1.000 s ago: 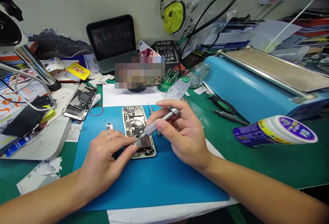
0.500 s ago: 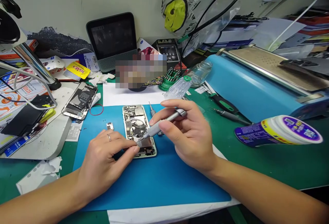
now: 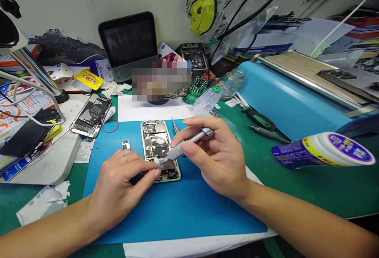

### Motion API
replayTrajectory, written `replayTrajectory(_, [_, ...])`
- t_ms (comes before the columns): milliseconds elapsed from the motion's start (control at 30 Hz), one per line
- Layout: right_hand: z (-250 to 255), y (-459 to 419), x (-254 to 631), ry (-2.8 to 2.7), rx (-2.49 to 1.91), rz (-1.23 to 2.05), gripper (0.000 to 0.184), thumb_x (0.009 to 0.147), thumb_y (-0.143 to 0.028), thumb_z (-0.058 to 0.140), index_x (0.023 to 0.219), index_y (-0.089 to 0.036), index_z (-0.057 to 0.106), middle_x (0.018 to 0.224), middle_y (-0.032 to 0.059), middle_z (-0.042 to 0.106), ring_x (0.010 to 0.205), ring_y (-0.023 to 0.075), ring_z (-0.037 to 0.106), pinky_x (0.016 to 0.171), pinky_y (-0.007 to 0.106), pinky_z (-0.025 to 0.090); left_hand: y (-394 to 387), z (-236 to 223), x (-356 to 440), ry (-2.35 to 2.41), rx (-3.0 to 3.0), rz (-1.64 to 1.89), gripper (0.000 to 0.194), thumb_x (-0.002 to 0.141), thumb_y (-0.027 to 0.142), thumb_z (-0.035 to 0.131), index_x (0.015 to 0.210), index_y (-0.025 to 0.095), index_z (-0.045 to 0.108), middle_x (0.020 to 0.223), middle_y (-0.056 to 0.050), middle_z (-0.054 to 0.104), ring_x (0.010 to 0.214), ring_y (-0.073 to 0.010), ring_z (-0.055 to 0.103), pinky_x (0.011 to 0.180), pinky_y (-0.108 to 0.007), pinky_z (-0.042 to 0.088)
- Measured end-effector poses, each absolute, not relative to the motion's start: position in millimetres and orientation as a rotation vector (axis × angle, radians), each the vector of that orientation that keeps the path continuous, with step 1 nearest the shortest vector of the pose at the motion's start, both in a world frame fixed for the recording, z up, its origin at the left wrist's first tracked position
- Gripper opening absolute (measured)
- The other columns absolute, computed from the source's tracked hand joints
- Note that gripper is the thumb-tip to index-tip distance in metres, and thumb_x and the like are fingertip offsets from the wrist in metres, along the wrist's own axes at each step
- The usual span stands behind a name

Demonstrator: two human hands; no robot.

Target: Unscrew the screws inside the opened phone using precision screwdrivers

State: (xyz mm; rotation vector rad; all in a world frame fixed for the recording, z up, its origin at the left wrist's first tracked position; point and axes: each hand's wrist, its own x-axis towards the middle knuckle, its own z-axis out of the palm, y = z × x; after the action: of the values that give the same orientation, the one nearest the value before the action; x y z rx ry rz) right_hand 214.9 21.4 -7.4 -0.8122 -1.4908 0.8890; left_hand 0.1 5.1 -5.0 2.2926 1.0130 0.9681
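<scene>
My right hand (image 3: 223, 161) grips a silver precision screwdriver (image 3: 177, 151), its shaft slanting down to the left. An opened phone (image 3: 158, 131), its inner parts exposed, lies beneath on the blue mat (image 3: 189, 214). Over the phone's lower left edge, the thumb and index finger of my left hand (image 3: 118, 189) pinch together at the screwdriver's tip. Whatever sits between those fingertips is too small to make out. A small metal phone part (image 3: 126, 145) rests on the mat just beyond my left knuckles. Behind the right fingers lies a second screwdriver (image 3: 175, 126), partly hidden.
Another opened phone (image 3: 91, 115) lies on a white stand base at left, near a red rubber band (image 3: 110, 126). A green bit holder (image 3: 197, 90) stands at the back. On the right are a purple tub (image 3: 319, 150), a green-black handled tool (image 3: 259, 118) and a blue machine (image 3: 290, 100).
Both hands keep nearly the same pose. The screwdriver and its tip have shifted slightly to the left, with the tip still at my left fingertips.
</scene>
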Motion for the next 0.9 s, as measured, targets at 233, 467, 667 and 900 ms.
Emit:
replayTrajectory(233, [-7, 21, 217, -1.516, -0.824, 0.887, 0.027, 0.096, -0.037, 0.067, 0.117, -0.026, 0.054, 0.085, 0.0008, 0.073, 0.072, 0.0138, 0.072, 0.060, 0.025, 0.060, 6, -6, 0, 1.005, 2.301, 0.969, 0.010, 0.100, 0.018, 0.065, 0.098, 0.021, 0.074, 0.080, 0.001, 0.075, 0.069, -0.0150, 0.066, 0.071, -0.032, 0.045])
replayTrajectory(467, [-9, 21, 217, -1.516, -0.805, 0.906, 0.027, 0.097, -0.035, 0.067, 0.118, -0.027, 0.054, 0.086, -0.0001, 0.072, 0.072, 0.0130, 0.071, 0.060, 0.024, 0.060, 4, -7, -1, 1.014, 2.301, 0.957, 0.009, 0.100, 0.019, 0.066, 0.098, 0.021, 0.074, 0.080, 0.002, 0.074, 0.069, -0.0145, 0.065, 0.070, -0.032, 0.042])
replayTrajectory(667, [-9, 21, 217, -1.508, -0.806, 0.908, 0.026, 0.097, -0.033, 0.067, 0.119, -0.027, 0.054, 0.087, -0.0006, 0.072, 0.071, 0.0127, 0.070, 0.060, 0.024, 0.060, 6, -10, -2, 1.097, 2.281, 0.933, 0.009, 0.096, 0.027, 0.072, 0.102, 0.021, 0.074, 0.083, 0.000, 0.075, 0.072, -0.0170, 0.067, 0.071, -0.034, 0.044])
replayTrajectory(900, [-7, 26, 221, -1.404, -0.767, 0.816, 0.032, 0.096, -0.036, 0.067, 0.123, -0.034, 0.050, 0.082, -0.0023, 0.071, 0.067, 0.0151, 0.070, 0.061, 0.029, 0.062, -4, 0, 1, 0.988, 2.481, 0.923, 0.011, 0.099, 0.019, 0.061, 0.096, 0.018, 0.071, 0.069, 0.002, 0.064, 0.059, -0.0148, 0.057, 0.059, -0.033, 0.037])
